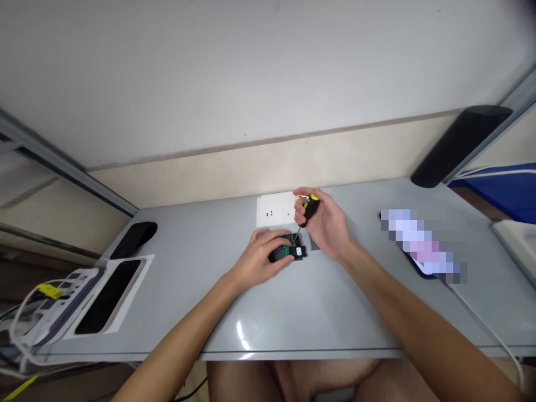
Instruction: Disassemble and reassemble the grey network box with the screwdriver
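A small black device with a green circuit board (286, 250) lies on the grey table, its inside exposed. My left hand (262, 258) is closed around its left part, fingers over the top and thumb along the near edge. In my right hand (324, 226) is a black and yellow screwdriver (310, 210), tilted, its shaft pointing down to the device's right part. Just behind, a white sheet (274, 210) carries several tiny dark pieces. A small dark grey flat piece (314, 243) shows partly beside my right hand.
On the right lie a phone (419, 243) with a blurred screen and its white cable. A black cylinder (460, 146) leans at the back right. At left are a black strap-like object (133, 239), a dark phone (109, 296) on white paper and a power strip (69, 304).
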Tool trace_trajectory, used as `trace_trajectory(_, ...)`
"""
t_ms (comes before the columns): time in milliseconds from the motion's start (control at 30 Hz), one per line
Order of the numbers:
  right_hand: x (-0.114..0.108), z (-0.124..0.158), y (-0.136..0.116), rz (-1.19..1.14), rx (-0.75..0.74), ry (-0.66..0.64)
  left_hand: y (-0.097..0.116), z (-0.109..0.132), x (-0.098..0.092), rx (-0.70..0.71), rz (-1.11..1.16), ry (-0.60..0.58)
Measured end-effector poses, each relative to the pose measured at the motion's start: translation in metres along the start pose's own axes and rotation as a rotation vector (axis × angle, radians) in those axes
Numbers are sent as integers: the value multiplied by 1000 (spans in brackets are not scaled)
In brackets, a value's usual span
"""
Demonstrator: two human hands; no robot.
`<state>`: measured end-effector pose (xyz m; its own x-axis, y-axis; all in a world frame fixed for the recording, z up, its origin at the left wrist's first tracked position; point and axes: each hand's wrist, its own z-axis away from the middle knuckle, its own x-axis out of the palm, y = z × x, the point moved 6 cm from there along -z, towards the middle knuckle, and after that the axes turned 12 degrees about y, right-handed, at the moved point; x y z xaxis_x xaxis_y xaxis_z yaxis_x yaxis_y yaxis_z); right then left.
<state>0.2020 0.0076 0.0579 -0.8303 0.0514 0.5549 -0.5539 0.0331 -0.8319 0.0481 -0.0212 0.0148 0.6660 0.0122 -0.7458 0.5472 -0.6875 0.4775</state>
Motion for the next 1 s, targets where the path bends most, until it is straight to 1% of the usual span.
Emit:
trace_trajectory(100, 0, 2, -2, 83, -11, -15, 1, 0, -1, 13, 9, 7)
trace_trajectory(200, 0, 3, -6, 149, -59, 23, 1, 0, -1, 12, 14, 0)
trace_trajectory(333, 1, 4, -5, 113, -28, 52, 2, -1, -1, 1, 10, -8)
trace_trajectory(500, -1, 0, -4, 73, -68, 82, 2, -1, 0, 1, -5, -3)
trace_trajectory(667, -3, -3, -1, -70, 18, 55, 1, -1, 0, 1, -15, 5)
trace_trajectory(733, -4, -3, -2, -68, 20, 59, 1, -1, -1, -4, 8, 5)
trace_trajectory(867, -4, -2, -6, -28, -28, 70, 1, -1, -1, -11, 27, -4)
trace_trajectory(1000, -6, -2, -5, 17, 12, 84, 0, -1, 0, -16, 21, -1)
